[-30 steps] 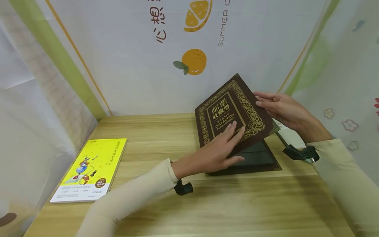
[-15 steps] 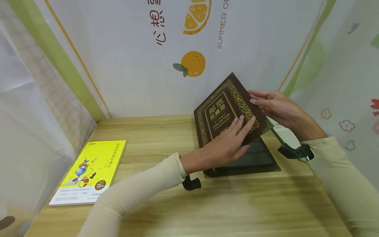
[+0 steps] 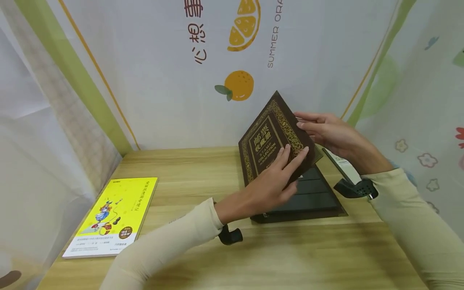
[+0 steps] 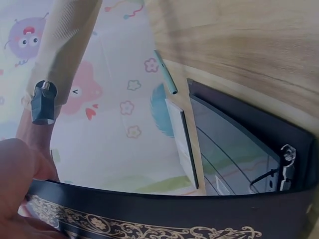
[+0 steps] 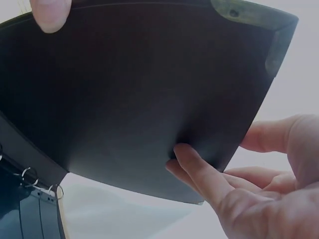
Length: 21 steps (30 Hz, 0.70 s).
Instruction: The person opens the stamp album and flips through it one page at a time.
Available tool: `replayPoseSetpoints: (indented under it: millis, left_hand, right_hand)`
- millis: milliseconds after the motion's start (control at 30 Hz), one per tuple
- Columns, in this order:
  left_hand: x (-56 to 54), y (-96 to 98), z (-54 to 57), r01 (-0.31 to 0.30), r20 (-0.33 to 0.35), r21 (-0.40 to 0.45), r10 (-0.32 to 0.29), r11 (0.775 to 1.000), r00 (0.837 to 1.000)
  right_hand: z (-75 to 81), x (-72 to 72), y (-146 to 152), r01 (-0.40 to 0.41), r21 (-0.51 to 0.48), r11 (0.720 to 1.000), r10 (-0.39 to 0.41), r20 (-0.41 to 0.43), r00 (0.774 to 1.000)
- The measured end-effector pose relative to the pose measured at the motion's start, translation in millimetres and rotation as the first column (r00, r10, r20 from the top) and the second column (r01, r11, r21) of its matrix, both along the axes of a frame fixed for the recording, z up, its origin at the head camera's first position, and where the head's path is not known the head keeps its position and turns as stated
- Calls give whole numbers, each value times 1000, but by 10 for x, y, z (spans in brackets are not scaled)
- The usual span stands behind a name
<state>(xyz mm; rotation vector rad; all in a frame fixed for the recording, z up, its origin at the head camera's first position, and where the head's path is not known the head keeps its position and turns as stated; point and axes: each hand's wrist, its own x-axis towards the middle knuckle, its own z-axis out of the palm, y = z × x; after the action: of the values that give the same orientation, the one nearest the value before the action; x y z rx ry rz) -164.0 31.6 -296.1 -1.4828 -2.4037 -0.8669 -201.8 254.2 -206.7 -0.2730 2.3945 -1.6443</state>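
Observation:
A dark brown stamp album (image 3: 266, 141) with gold borders lies at the table's right, its front cover raised at a slant. My left hand (image 3: 270, 185) holds the cover's near edge, fingers spread over its front. In the right wrist view, the left thumb (image 5: 51, 15) presses on the dark inner face. My right hand (image 3: 335, 133) pinches the cover's right edge, thumb in front and fingers (image 5: 199, 169) against the inside. Below the cover, black pocket pages (image 3: 311, 193) show. Metal binder rings (image 4: 288, 154) are visible in the left wrist view.
A yellow illustrated book (image 3: 116, 209) lies at the table's left. Right of the album, partly under my right wrist, is a white, dark-edged flat item (image 3: 349, 167). A thin green stick-like thing (image 4: 167, 74) lies beside it. White printed curtains (image 3: 163, 100) surround the table.
The album cover has swung further up and to the left, showing more of the black pages. My right hand has moved left with it; my left hand stays on the front.

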Motion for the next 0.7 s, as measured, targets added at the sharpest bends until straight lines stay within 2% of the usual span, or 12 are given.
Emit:
replayPoseSetpoints:
  millis: [233, 433, 600, 700]
  left_hand:
    - [23, -66, -17, -28, 31, 110, 25, 994, 999]
    - [28, -140, 23, -57, 53, 149, 49, 987, 997]
    - [43, -220, 28, -84, 89, 154, 71, 984, 993]
    - [52, -260, -3, -96, 81, 156, 84, 983, 993]
  right_hand:
    - [49, 2, -132, -49, -21, 999, 49, -12, 999]
    - [66, 9, -211, -96, -63, 993, 94, -30, 995]
    - [-5, 16, -285, -149, -114, 982, 143, -56, 988]
    - [-74, 17, -305, -177, -120, 977, 169, -78, 983]
